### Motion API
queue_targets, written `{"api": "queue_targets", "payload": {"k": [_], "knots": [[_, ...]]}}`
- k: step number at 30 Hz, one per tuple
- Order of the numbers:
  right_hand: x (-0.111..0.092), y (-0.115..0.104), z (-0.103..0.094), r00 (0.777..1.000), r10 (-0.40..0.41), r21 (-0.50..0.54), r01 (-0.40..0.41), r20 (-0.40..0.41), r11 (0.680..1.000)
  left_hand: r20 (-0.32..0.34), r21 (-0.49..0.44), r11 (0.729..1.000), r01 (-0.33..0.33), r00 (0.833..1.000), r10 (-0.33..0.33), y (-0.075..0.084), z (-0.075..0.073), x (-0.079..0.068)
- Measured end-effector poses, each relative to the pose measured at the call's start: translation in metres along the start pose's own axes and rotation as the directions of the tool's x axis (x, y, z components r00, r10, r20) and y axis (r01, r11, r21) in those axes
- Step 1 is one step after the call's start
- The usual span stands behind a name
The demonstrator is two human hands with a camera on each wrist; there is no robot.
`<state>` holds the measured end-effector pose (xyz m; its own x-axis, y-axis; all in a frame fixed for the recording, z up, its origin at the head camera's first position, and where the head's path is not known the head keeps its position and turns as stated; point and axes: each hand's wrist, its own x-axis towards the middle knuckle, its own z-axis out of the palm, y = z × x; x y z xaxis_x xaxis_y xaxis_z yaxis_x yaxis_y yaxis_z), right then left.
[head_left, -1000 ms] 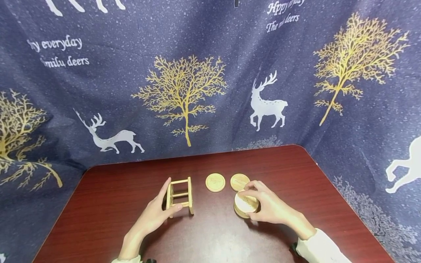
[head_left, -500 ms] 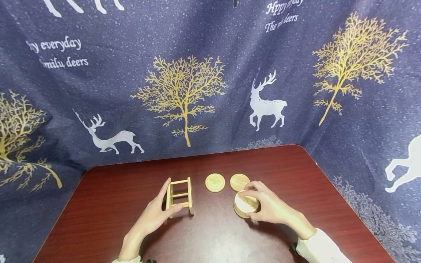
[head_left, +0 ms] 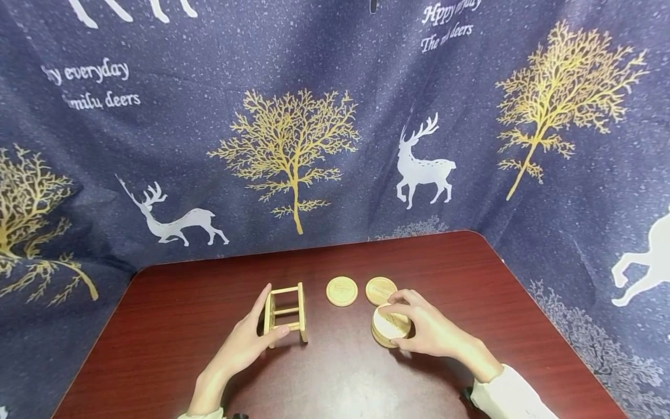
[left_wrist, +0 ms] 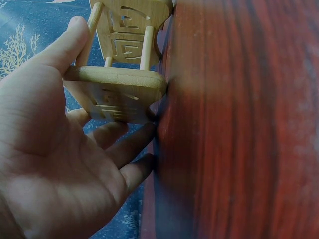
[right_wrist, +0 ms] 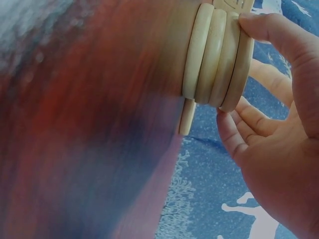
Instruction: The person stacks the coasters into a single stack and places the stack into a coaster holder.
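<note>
My left hand (head_left: 238, 343) holds a small wooden coaster rack (head_left: 302, 308) standing on the table. Its thumb lies at the near rail, while the fingers reach along the outer side panel (left_wrist: 117, 79), which has cut-out patterns. On the right, my right hand (head_left: 434, 333) pinches the top coaster (right_wrist: 240, 72) of a stack of several round wooden coasters (head_left: 384, 337), thumb and fingertips at its rim. The top coaster rests on the stack. Just behind lie two single coasters: a left one (head_left: 342, 291) and a right one (head_left: 380, 289), the latter close to the stack.
The dark red wooden table (head_left: 335, 372) has rounded far corners and a glossy glare near its front. A blue cloth (head_left: 335, 70) printed with deer and trees hangs behind and at both sides of it.
</note>
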<state>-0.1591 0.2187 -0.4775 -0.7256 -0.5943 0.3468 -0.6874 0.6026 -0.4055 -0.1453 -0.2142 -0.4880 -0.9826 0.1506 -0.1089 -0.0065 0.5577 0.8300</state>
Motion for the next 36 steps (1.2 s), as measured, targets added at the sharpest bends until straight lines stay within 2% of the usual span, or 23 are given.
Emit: {"api": "queue_targets", "payload": {"k": [6, 13, 22, 31, 36], "knots": [[-0.001, -0.001, 0.0, 1.0, -0.009, -0.005, 0.009, -0.005, 1.0, -0.021, 0.013, 1.0, -0.007, 1.0, 0.007, 0.0, 0.001, 0.0], [-0.001, -0.004, -0.001, 0.999, 0.038, 0.011, -0.038, 0.027, 0.999, -0.034, 0.037, 0.999, -0.017, 0.999, 0.018, -0.001, 0.0, 0.0], [-0.001, -0.004, -0.003, 0.998, 0.049, 0.01, -0.05, 0.032, 0.999, -0.025, 0.032, 0.999, -0.004, 1.0, 0.005, 0.001, 0.0, 0.0], [0.008, 0.002, -0.014, 0.997, -0.003, 0.004, 0.004, -0.077, 1.0, -0.012, 0.012, 1.0, -0.006, 1.0, 0.006, 0.002, -0.001, -0.001], [0.014, 0.01, -0.016, 0.993, 0.012, 0.002, -0.012, -0.115, 1.0, -0.015, 0.012, 1.0, -0.008, 1.0, 0.008, 0.002, 0.0, -0.001]]}}
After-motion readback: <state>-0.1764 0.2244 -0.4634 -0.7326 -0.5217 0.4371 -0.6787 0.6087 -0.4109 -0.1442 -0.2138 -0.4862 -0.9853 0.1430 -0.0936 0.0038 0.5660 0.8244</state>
